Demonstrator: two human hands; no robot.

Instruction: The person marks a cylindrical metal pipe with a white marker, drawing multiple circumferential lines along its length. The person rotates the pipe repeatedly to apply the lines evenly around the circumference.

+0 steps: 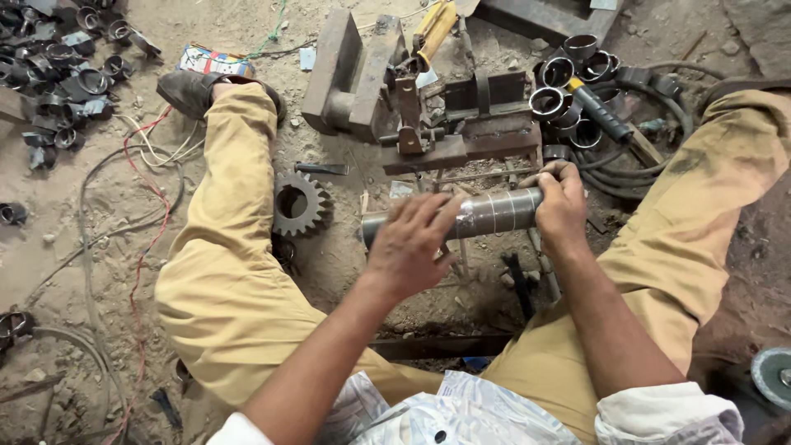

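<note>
The fingers of the right hand (563,206) are wrapped around the right end of a long grey steel pipe with faint ring marks (470,216), gripping it. The fingers of the left hand (409,244) are spread wide and lie flat across the pipe's middle, pressing on it without closing. The pipe lies level between the person's knees, above the sandy floor (346,255), just in front of a rusty steel jig of plates and bars (461,124). The left hand hides the middle of the pipe; what supports it underneath cannot be made out.

One dark toothed steel gear (298,203) lies on the floor beside the left knee. A heap of short steel rings (568,91) sits near the jig's right end; about eight show, some covered by a black and yellow handled tool (600,109) and black cables. A second pile of dark metal offcuts (62,74) lies at the floor's far left corner, too tangled to count. One flat, brightly coloured printed packet (216,61) lies beside the shoe. A grey disc (773,375) is cut off at the right edge.
</note>
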